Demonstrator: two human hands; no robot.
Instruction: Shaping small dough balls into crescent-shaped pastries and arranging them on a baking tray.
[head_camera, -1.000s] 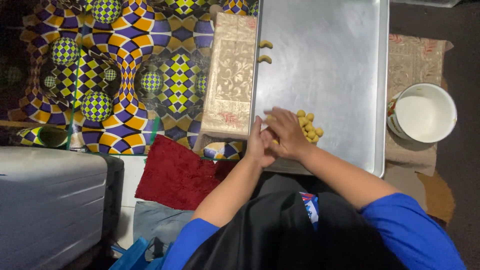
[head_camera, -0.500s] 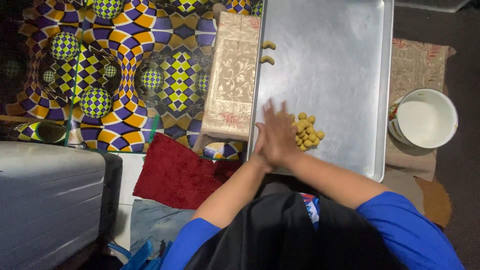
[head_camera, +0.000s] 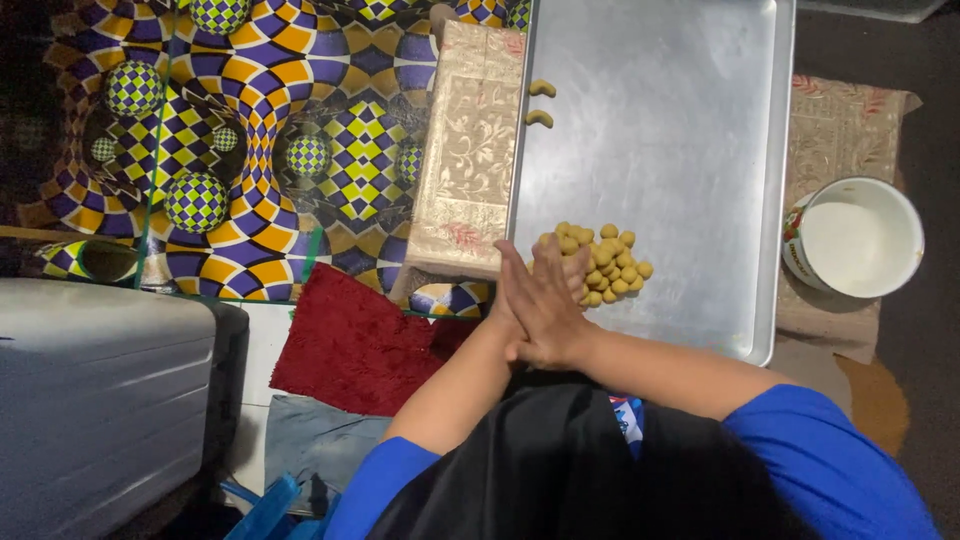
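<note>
Close to the person's body, the left hand (head_camera: 512, 300) and the right hand (head_camera: 552, 312) are pressed flat together, palm to palm, fingers straight. I cannot tell if something small is squeezed between them. Just past the fingertips sits a pile of little yellow dough balls (head_camera: 602, 262) on a big silver tray (head_camera: 680, 140). Left of the hands lies a red cloth (head_camera: 350, 345). Right of the hands, off the tray, stands a white bowl (head_camera: 860, 240). Farther out, along the tray's left edge, lies a gold patterned box (head_camera: 468, 150). Two curved yellow dough pieces (head_camera: 540, 102) rest beside it, far from the hands.
</note>
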